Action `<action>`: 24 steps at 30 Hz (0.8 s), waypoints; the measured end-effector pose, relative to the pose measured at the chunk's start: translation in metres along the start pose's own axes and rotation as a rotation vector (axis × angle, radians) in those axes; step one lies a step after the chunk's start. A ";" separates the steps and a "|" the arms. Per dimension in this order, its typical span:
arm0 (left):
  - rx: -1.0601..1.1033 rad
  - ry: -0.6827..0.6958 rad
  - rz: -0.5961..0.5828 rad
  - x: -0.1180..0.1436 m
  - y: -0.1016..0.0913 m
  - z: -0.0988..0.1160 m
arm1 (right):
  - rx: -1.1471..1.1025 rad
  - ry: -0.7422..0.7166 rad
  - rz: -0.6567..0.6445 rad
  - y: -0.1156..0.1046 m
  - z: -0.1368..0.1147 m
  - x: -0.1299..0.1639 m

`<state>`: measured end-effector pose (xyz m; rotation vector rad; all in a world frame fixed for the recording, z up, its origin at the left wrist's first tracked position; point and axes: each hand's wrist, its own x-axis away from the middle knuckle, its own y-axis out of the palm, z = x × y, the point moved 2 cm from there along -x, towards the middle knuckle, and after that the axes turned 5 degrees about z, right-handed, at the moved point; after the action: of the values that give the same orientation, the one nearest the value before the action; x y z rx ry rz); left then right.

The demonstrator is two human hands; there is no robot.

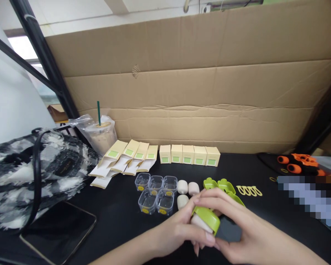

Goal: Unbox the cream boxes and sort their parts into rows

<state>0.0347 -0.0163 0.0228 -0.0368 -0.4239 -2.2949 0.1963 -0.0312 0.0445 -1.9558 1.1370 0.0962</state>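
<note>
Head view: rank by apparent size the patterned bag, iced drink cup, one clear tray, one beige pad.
1. patterned bag, nearest the camera
2. iced drink cup
3. clear tray
4. beige pad, close to the tray's size, so that order is unsure

A large creased sheet of brown corrugated cardboard (198, 92) stands as a backdrop along the far edge of the matte black tabletop (118, 217), with a slanted black metal frame post (44, 55) to its left, a bright daylit window (23, 48) beyond that post, and a pale white ceiling (79, 13) above the cardboard.

Patterned bag (30, 173), iced drink (100, 136) (green straw), orange scissors (299, 163)
</note>
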 end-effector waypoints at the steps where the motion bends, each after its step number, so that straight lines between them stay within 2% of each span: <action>1: -0.006 -0.027 -0.037 0.001 0.000 0.001 | -0.023 0.019 -0.024 -0.003 -0.001 0.000; 5: -0.021 -0.118 -0.177 0.007 0.000 0.007 | -0.114 0.106 -0.069 -0.014 -0.002 0.000; 8: -0.006 -0.099 -0.231 0.006 -0.001 0.009 | -0.162 0.150 -0.033 -0.018 0.000 0.003; 11: 0.032 -0.065 -0.266 0.002 -0.002 0.008 | -0.201 0.118 0.020 -0.017 0.000 0.004; 16: -0.024 0.042 -0.144 -0.001 -0.002 0.009 | -0.104 0.005 0.185 -0.014 -0.004 0.001; 19: -0.076 0.099 -0.133 0.001 -0.001 0.013 | -0.025 -0.039 0.246 -0.015 -0.006 0.001; 22: -0.112 0.162 -0.118 0.005 -0.003 0.017 | 0.002 0.009 0.368 -0.021 -0.004 0.001; 24: -0.143 0.218 -0.057 0.006 -0.007 0.023 | -0.035 0.096 0.483 -0.026 0.000 0.001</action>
<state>0.0233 -0.0092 0.0440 0.1544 -0.1497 -2.3499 0.2162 -0.0264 0.0602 -1.6921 1.6630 0.2819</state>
